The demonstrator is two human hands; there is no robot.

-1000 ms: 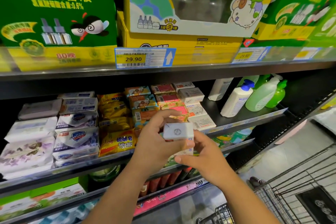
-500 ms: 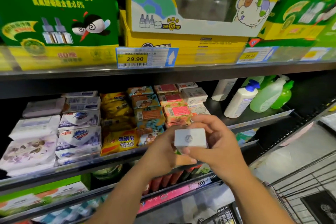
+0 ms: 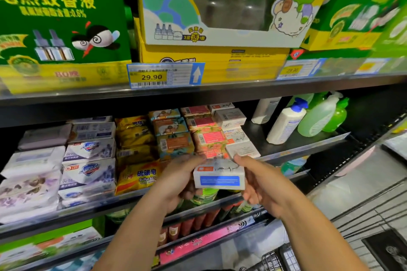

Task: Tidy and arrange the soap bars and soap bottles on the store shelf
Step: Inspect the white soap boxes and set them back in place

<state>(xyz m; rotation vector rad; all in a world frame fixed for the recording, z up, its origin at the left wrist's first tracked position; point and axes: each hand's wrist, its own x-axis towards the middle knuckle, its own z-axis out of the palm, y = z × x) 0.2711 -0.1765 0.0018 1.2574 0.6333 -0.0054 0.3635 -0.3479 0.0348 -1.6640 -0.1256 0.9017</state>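
Note:
A white soap box [image 3: 219,177] with a blue label on its near side is held level in front of the middle shelf. My left hand [image 3: 179,179] grips its left end and my right hand [image 3: 257,179] grips its right end. Behind it lie rows of boxed and wrapped soap bars: white Safeguard packs [image 3: 88,171], yellow sulfur soap packets [image 3: 137,177], orange and pink boxes [image 3: 209,138] and white boxes [image 3: 239,145]. To the right on the same shelf stand a white pump bottle with a blue top [image 3: 286,122] and green bottles [image 3: 320,114].
The dark shelf edge [image 3: 304,149] runs just behind my hands. Large green and yellow mosquito-liquid cartons [image 3: 211,6] fill the shelf above, with a 29.90 price tag [image 3: 165,76]. More goods sit on lower shelves. A wire shopping cart [image 3: 363,226] stands at the lower right.
The white soap box has been turned from its small end face to its long side with the blue label. My hands have shifted apart to hold its two ends.

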